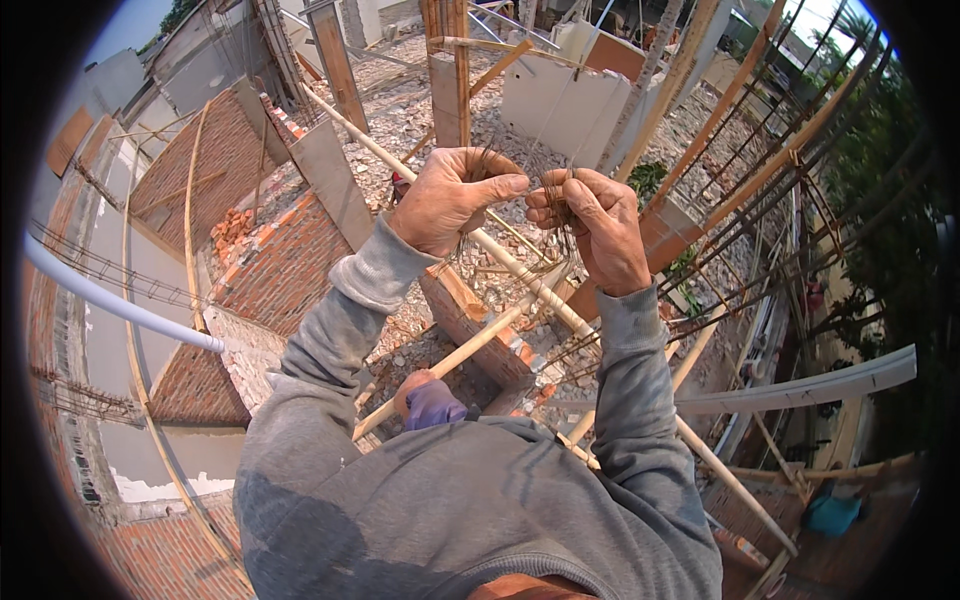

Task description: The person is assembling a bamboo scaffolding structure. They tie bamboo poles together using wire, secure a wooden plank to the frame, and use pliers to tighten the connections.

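Observation:
My left hand (455, 200) and my right hand (600, 225) are raised in front of my chest, fingertips almost meeting. A loose bundle of thin, dark tie wire (567, 222) is pinched in the right hand, its strands sticking out above and below the fingers. The left thumb and fingers are closed on thin wire too, with strands showing beyond the knuckles and under the palm. Whether one strand joins both hands is too fine to tell. Below the hands, bamboo poles (510, 262) cross at a lashed joint.
Purple cloth (437, 403) and some bare skin show beside a lower pole. Broken brick walls (285, 265) and rubble (400, 120) lie below. Rusty rebar (800, 160) rises at right, near a long pale beam (800, 385). A pale pipe (120, 300) crosses at left.

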Demonstrator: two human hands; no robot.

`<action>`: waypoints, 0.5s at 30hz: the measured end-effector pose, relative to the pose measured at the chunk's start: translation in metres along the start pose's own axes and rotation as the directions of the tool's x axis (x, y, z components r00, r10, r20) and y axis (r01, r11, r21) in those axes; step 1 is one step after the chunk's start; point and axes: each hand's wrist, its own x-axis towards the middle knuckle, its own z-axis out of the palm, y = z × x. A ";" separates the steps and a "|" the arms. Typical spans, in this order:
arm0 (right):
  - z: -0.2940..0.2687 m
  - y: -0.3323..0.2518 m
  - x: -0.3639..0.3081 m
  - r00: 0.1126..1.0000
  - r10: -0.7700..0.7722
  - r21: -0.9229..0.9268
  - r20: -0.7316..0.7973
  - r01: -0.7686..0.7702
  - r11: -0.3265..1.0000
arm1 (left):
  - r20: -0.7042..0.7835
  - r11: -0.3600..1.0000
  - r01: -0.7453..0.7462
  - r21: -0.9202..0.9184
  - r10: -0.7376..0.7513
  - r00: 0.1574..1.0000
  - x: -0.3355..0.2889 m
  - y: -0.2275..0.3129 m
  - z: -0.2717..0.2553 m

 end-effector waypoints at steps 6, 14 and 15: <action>0.001 0.000 -0.001 0.999 0.031 -0.095 -0.030 -0.033 0.995 | 0.007 1.000 -0.020 0.013 0.020 1.000 -0.004 -0.002 0.009; 0.016 -0.005 -0.007 0.982 -0.127 -0.418 -0.138 0.058 0.907 | 0.044 0.998 -0.032 0.056 0.030 0.999 -0.013 -0.005 0.012; 0.015 -0.005 -0.008 0.982 -0.139 -0.440 -0.131 0.068 0.896 | 0.025 0.996 -0.035 0.078 0.034 0.999 -0.013 -0.008 0.013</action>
